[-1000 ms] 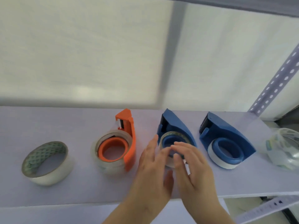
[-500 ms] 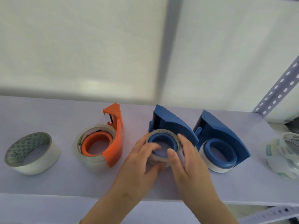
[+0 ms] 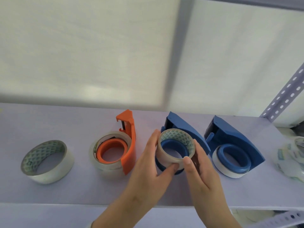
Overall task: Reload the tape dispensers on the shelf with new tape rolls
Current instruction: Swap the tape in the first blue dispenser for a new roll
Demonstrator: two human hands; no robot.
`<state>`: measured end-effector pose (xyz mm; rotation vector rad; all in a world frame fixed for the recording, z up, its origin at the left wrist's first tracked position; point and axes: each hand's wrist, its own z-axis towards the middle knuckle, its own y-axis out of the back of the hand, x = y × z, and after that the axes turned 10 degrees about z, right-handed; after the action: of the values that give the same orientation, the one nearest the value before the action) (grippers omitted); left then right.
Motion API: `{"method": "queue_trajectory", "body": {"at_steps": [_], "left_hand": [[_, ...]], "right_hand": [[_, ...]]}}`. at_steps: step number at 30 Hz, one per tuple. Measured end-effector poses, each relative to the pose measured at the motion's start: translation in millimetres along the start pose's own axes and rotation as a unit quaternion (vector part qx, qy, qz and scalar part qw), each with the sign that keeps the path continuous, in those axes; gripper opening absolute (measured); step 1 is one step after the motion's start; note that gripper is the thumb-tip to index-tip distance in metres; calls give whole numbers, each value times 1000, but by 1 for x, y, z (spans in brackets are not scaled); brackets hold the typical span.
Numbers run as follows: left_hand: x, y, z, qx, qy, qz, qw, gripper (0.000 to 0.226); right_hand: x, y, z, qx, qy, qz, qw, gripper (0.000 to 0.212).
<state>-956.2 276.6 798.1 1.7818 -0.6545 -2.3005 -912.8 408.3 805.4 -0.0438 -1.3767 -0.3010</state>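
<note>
Head view only. Middle dispenser (image 3: 185,129), blue, lies on its side on the shelf (image 3: 49,119), and it is the landmark for everything below.

Progress, my read:
- Orange dispenser (image 3: 128,142), left of the middle one, has a clear roll around its hub. Looks loaded.
- Right blue dispenser (image 3: 236,142), right of the middle one, has a white roll around its hub. Looks loaded.
- Middle dispenser is mid-load. New tape roll (image 3: 172,155) sits over the blue hub but tilted, near edge high, blue base showing under it. Not seated yet.
- Spare roll (image 3: 46,162) lies flat far left of the middle dispenser, past the orange one. No empty dispenser in frame for it.
- Crinkled clear wrapper (image 3: 292,158) at far right, past the right blue dispenser; contents hard to make out.
- Left to do: press roll flat onto hub, then thread tape end to the cutter.

Grip:
- Left hand (image 3: 151,170): fingers curled up the roll's left side, thumb on its near wall. Pinching the roll.
- Right hand (image 3: 200,171): thumb on the near rim, fingers along the right side. Also holding the roll.

Orientation:
- Roll's hole axis points up and leans toward the camera, not square to the hub.
- Dispenser's long axis runs from the hub near the shelf's front edge back to the cutter end at the wall.
- All three dispensers point the same way.
</note>
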Motion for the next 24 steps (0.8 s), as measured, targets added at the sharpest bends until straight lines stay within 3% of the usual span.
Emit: {"method": "queue_trajectory", "body": {"at_steps": [3, 8, 12, 15, 20, 24], "left_hand": [[4, 2, 1, 16, 1, -6, 1000, 78], [10, 3, 1, 39, 1, -18, 999, 83], [6, 4, 1, 51, -16, -27, 998, 85], [-1, 5, -1, 38, -34, -13, 999, 87], [-15, 22, -9, 30, -70, -64, 995, 86], [-17, 52, -19, -36, -145, -123, 981, 78]], "right_hand": [[3, -6, 0, -12, -14, 17, 1000, 31], [-1, -7, -3, -31, -33, 31, 999, 59], [4, -8, -4, -36, -20, 44, 998, 57], [7, -10, -6, -33, -2, 43, 999, 51], [19, -21, -14, -24, 61, 48, 997, 69], [39, -48, -25, 27, 110, 80, 990, 77]]}}
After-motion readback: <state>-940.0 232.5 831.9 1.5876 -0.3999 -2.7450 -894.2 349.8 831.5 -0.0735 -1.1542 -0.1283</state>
